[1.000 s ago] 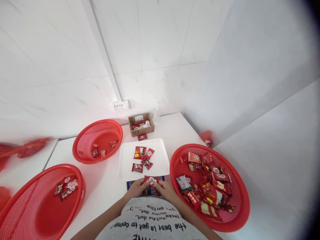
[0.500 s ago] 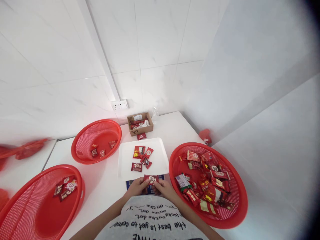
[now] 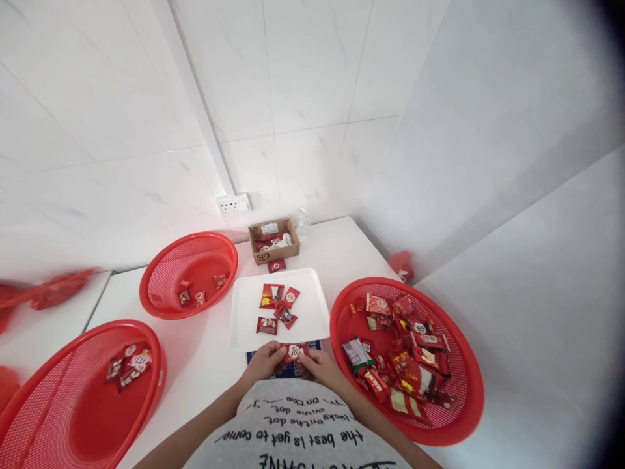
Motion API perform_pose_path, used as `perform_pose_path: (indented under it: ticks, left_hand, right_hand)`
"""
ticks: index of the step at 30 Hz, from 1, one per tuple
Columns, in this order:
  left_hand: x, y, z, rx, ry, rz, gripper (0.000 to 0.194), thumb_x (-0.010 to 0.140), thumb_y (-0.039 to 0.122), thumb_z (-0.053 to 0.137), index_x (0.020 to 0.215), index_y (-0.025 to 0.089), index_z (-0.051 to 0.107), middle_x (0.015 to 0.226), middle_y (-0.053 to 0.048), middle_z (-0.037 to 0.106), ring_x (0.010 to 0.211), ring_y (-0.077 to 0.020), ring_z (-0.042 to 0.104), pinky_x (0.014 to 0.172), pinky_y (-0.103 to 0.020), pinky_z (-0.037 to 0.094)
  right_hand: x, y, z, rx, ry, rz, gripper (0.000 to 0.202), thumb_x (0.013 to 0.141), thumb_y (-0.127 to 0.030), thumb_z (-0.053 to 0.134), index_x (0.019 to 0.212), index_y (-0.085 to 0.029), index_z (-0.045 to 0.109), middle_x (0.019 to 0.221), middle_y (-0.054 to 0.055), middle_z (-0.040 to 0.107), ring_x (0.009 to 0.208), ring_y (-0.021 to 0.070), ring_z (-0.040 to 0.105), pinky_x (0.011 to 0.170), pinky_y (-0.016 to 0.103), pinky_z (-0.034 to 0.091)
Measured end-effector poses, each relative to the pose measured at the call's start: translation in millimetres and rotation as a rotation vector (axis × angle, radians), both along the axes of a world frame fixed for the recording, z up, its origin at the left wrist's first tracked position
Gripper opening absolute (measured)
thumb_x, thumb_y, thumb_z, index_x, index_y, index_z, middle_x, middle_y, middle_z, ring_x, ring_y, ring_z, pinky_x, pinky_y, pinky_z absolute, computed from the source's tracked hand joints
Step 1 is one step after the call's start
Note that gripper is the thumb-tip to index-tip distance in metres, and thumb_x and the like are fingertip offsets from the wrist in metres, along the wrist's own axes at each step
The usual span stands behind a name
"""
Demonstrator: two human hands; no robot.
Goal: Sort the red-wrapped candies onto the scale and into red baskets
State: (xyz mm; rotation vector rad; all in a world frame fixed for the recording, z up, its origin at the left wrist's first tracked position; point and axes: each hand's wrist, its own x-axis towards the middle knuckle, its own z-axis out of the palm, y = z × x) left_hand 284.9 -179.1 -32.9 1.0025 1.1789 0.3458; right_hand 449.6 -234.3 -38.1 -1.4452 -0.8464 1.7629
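A small red packet with a white patch and dark lettering is held between both hands, near my body. My left hand pinches its left end with the thumb on top. At its right end my right hand is closed on it in the same way. Beneath the hands lies a flat dark blue printed item, partly covered. Just beyond them is a white tray, with several red packets lying apart from the held one.
A wide red basket full of packets stands at the right. Two red baskets, one at the lower left and one farther back, hold a few packets. A cardboard box and clear bottle stand behind the tray.
The held packet has shifted very slightly left, along with my left hand. Both hands keep their grip on it, and the packets on the tray have not moved.
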Motion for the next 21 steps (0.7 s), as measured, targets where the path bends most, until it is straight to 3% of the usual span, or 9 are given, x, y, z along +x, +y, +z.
perform_pose_path:
  ticks: [8, 16, 21]
  left_hand:
    - [-2, 4, 4.6, 0.018, 0.038, -0.038, 0.05, 0.056, 0.065, 0.063, 0.067, 0.019, 0.048, 0.05, 0.006, 0.051, 0.051, -0.0108, 0.049, 0.053, -0.024, 0.036]
    - [-1, 2, -1.8, -0.111, -0.076, 0.014, 0.048, 0.053, 0.054, 0.072, 0.079, 0.018, 0.054, 0.063, 0.003, 0.058, 0.059, -0.0116, 0.055, 0.057, -0.024, 0.039]
    - [0, 8, 17.3, -0.078, -0.106, 0.081, 0.042, 0.053, 0.044, 0.075, 0.077, 0.017, 0.055, 0.068, 0.001, 0.061, 0.061, -0.0115, 0.057, 0.06, -0.024, 0.041]
  right_hand:
    - [2, 0, 0.0, 0.027, -0.061, 0.024, 0.055, 0.065, -0.069, 0.054, 0.075, -0.016, 0.058, 0.061, -0.001, 0.058, 0.056, 0.0122, 0.052, 0.055, 0.025, 0.041]
    - [2, 1, 0.1, 0.051, -0.067, -0.007, 0.052, 0.063, -0.068, 0.055, 0.074, -0.017, 0.058, 0.059, -0.002, 0.056, 0.052, 0.0116, 0.049, 0.053, 0.026, 0.039]
    - [3, 1, 3.1, 0.039, -0.091, -0.003, 0.044, 0.065, -0.062, 0.056, 0.071, -0.018, 0.057, 0.064, -0.001, 0.059, 0.054, 0.0116, 0.051, 0.054, 0.025, 0.04]
